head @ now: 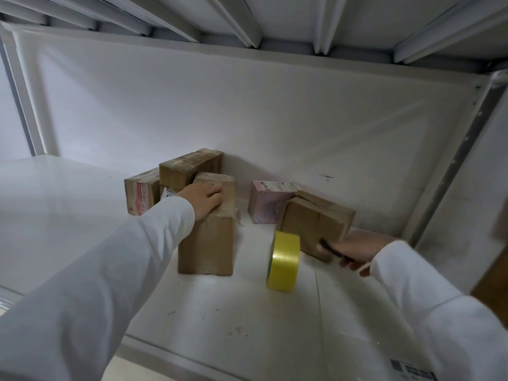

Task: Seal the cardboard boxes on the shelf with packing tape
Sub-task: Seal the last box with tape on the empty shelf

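A tall brown cardboard box [206, 243] stands on the white shelf [68, 215], with tape across its top. My left hand [202, 200] lies flat on that top, fingers pressing the tape. A yellow roll of packing tape [283, 261] stands on edge to its right. My right hand [357, 250] grips a dark-handled tool [327, 248], blurred, beside a tilted brown box [316, 224]. Two more brown boxes, one taller [189, 166] and one with red print [140, 195], sit behind the tall one.
A pink box [266, 202] stands against the back wall between the brown boxes. The shelf above hangs low overhead. The shelf's right upright [450, 166] is close to my right hand. A printed label [412, 371] lies at the shelf's front right.
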